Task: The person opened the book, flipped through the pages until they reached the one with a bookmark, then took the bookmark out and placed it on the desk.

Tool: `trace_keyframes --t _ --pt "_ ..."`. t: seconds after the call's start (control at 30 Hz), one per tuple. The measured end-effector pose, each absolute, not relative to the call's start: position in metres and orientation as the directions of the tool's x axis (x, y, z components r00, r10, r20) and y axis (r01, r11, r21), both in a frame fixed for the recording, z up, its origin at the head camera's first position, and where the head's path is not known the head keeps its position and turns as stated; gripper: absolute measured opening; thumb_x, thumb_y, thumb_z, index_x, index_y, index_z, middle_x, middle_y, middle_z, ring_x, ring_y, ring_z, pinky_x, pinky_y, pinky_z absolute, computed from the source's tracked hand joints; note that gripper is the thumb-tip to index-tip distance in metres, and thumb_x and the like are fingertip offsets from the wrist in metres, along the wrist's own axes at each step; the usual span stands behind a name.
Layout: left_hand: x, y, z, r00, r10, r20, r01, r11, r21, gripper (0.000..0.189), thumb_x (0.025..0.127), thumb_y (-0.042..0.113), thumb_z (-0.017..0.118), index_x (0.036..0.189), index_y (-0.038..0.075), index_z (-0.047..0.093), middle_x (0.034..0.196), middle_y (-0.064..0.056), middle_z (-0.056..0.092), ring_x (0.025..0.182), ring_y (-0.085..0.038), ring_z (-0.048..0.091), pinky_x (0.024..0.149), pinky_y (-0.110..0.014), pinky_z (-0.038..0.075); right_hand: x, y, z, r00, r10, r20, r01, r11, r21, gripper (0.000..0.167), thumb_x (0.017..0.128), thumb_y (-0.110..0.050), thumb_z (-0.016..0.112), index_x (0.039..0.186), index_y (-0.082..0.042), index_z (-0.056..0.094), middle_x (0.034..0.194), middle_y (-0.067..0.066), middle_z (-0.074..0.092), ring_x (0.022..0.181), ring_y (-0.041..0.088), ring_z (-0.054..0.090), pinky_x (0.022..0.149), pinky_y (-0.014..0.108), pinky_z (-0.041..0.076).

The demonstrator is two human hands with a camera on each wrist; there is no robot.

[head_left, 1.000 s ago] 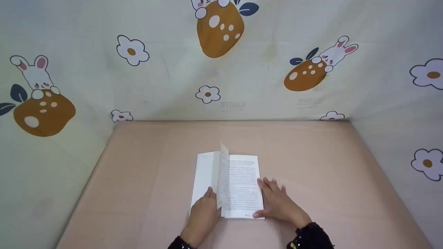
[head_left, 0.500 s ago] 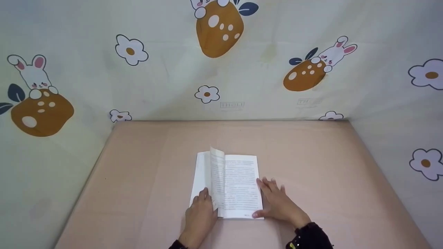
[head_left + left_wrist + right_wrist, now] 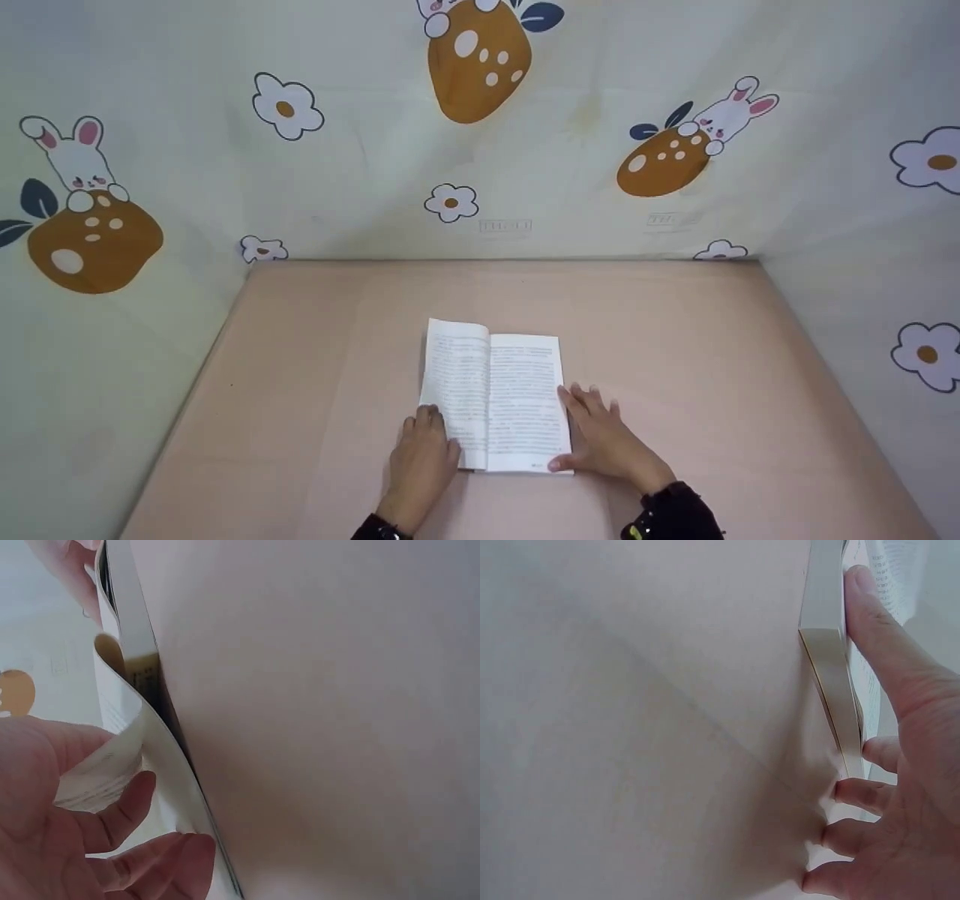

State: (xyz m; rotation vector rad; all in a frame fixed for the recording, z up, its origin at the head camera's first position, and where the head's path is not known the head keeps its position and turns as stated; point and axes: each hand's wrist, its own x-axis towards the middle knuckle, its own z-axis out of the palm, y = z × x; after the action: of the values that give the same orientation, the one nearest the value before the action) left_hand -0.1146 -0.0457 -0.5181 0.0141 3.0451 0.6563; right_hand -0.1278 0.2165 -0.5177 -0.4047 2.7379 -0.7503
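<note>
Book (image 3: 525, 405) with broad tabletop (image 3: 675, 322) beyond, left grip (image 3: 421, 461) narrow on page (image 3: 456, 375), right grip (image 3: 606, 444) wide along right edge.

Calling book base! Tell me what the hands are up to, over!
Left hand holding left page. Right hand touching outer edge of right page. Book open on table. No obstacles visible.

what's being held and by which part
The left hand pinches the left page by its lower outer edge; the right hand only rests its thumb on the right page.
</note>
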Motion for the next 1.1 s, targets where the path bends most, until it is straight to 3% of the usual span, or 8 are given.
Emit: trace_keyframes --t 0.2,0.33,0.47,0.63,0.73,0.9,1.0,1.1 --pt "-0.117 -0.054 -0.517 -0.999 -0.002 -0.051 -0.024 0.894 0.447 0.051 0.081 0.019 0.063 0.118 -0.015 0.053 0.123 -0.022 0.049 0.075 -0.021 0.055 0.047 -0.026 0.04 -0.128 0.216 -0.518 -0.923 -0.343 -0.172 -0.206 0.821 -0.532 0.114 0.06 -0.056 0.075 0.146 -0.002 0.023 0.149 0.029 0.02 0.136 0.053 0.011 0.105 0.069 0.007" --pt "-0.119 -0.06 -0.517 -0.999 -0.025 -0.045 -0.043 0.891 0.453 0.049 0.083 0.017 0.061 0.116 -0.018 0.052 0.123 -0.02 0.048 0.06 -0.015 0.05 0.042 -0.024 0.038 -0.127 0.216 -0.518 -0.924 -0.341 -0.175 -0.205 0.824 -0.528 0.115 0.06 -0.057 0.075 0.146 -0.002 0.023 0.15 0.029 0.02 0.136 0.052 0.011 0.106 0.069 0.007" --pt "-0.12 -0.066 -0.517 -0.999 -0.04 -0.022 -0.045 0.897 0.439 0.042 0.083 0.015 0.063 0.11 -0.016 0.056 0.12 -0.018 0.049 0.054 -0.012 0.048 0.04 -0.024 0.038 -0.127 0.216 -0.518 -0.924 -0.335 -0.184 -0.195 0.828 -0.526 0.116 0.059 -0.058 0.075 0.146 -0.002 0.023 0.15 0.029 0.019 0.136 0.052 0.011 0.106 0.069 0.006" --pt "-0.122 -0.068 -0.513 -1.0 -0.029 -0.009 -0.03 0.925 0.378 0.038 0.08 0.015 0.067 0.1 -0.017 0.061 0.112 -0.019 0.053 0.072 -0.021 0.051 0.048 -0.027 0.041 -0.128 0.215 -0.518 -0.925 -0.328 -0.191 -0.186 0.83 -0.525 0.116 0.06 -0.058 0.075 0.147 -0.002 0.022 0.15 0.029 0.019 0.137 0.051 0.01 0.106 0.069 0.006" --pt "-0.123 -0.069 -0.512 -1.0 -0.027 -0.007 -0.028 0.945 0.327 0.034 0.079 0.014 0.068 0.092 -0.017 0.063 0.105 -0.019 0.054 0.085 -0.026 0.046 0.058 -0.03 0.039 -0.128 0.214 -0.518 -0.923 -0.33 -0.196 -0.183 0.827 -0.531 0.116 0.06 -0.058 0.075 0.147 -0.003 0.022 0.15 0.028 0.018 0.137 0.051 0.009 0.106 0.069 0.006" --pt "-0.124 -0.069 -0.511 -0.999 -0.05 -0.021 -0.054 0.953 0.3 0.034 0.078 0.012 0.067 0.092 -0.018 0.06 0.096 -0.016 0.05 0.084 -0.025 0.04 0.062 -0.032 0.032 -0.128 0.214 -0.517 -0.924 -0.326 -0.199 -0.176 0.826 -0.535 0.116 0.059 -0.058 0.075 0.147 -0.003 0.023 0.15 0.028 0.019 0.137 0.051 0.009 0.107 0.068 0.005" --pt "-0.124 -0.066 -0.512 -0.999 -0.046 0.006 -0.043 0.967 0.25 0.043 0.075 0.012 0.068 0.104 -0.016 0.052 0.108 -0.021 0.049 0.089 -0.029 0.043 0.066 -0.035 0.037 -0.128 0.214 -0.517 -0.925 -0.322 -0.201 -0.175 0.831 -0.528 0.116 0.059 -0.059 0.075 0.146 -0.003 0.023 0.15 0.028 0.019 0.137 0.051 0.01 0.107 0.068 0.006" --pt "-0.124 -0.062 -0.513 -0.999 0.014 0.048 0.022 0.985 0.173 0.049 0.08 0.008 0.064 0.121 -0.01 0.044 0.129 -0.025 0.044 0.107 -0.038 0.047 0.079 -0.043 0.046 -0.129 0.215 -0.516 -0.927 -0.316 -0.205 -0.171 0.838 -0.519 0.116 0.059 -0.059 0.075 0.147 -0.003 0.023 0.15 0.027 0.019 0.137 0.05 0.01 0.107 0.068 0.006"
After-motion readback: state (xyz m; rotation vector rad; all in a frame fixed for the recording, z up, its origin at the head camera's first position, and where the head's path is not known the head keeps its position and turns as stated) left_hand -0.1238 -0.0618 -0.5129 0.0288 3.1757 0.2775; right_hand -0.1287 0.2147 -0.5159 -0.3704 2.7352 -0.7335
